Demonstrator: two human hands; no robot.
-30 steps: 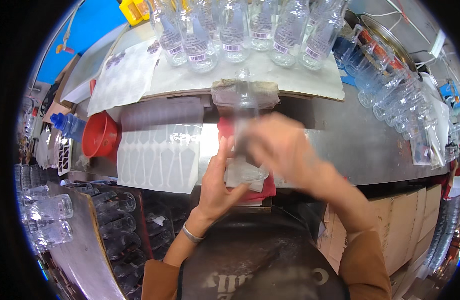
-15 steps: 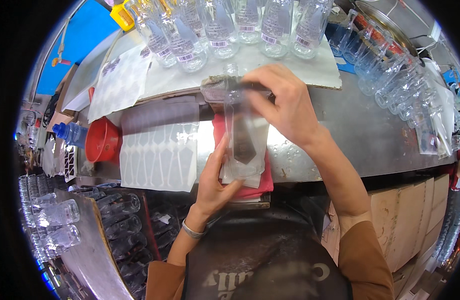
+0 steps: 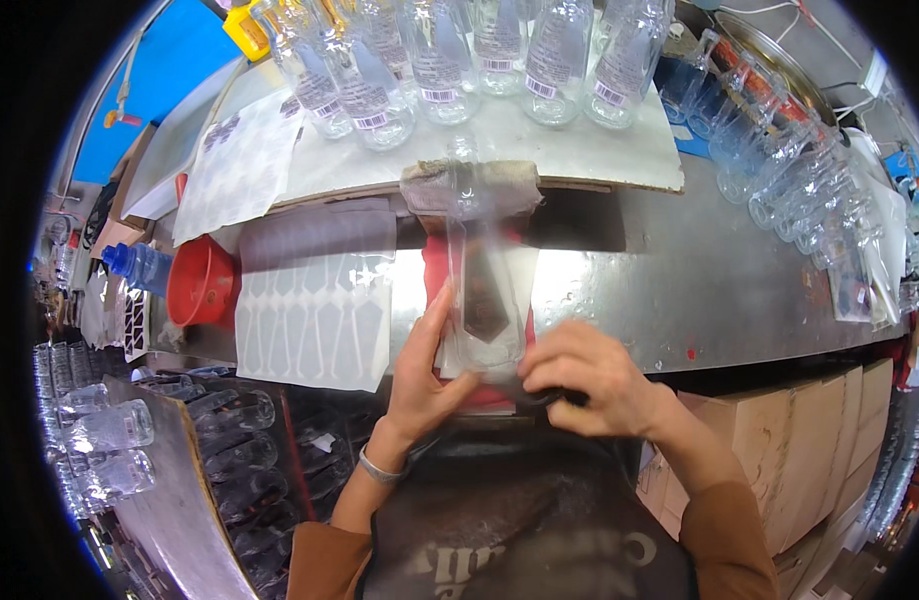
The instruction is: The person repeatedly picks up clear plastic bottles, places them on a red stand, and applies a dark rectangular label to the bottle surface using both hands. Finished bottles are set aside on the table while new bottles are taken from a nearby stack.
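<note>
A clear glass bottle (image 3: 463, 345) lies on its back in front of me, its neck resting on a rolled beige cloth (image 3: 520, 182). A dark pointed label or decal (image 3: 485, 300) shows on its body. My left hand (image 3: 420, 370) is closed on the lower left side of the bottle, fingers along the glass. By the bottle's lower right end, my right hand (image 3: 600, 380) grips a dark, flat object (image 3: 552, 396), blurred, whose kind I cannot tell. Beneath the bottle are a red cloth (image 3: 436, 275) and whitish sheets (image 3: 521, 268).
Several labelled glass bottles (image 3: 440, 60) stand on a pale board (image 3: 600, 155) at the back. More bottles (image 3: 770, 170) stand at right. Left of the bottle are a decal sheet (image 3: 315, 320) and a red bowl (image 3: 202, 285). Cardboard boxes (image 3: 780, 450) sit lower right.
My right hand has moved from the bottle's neck down toward me, to its lower right end, carrying the dark object. My left hand stays on the bottle.
</note>
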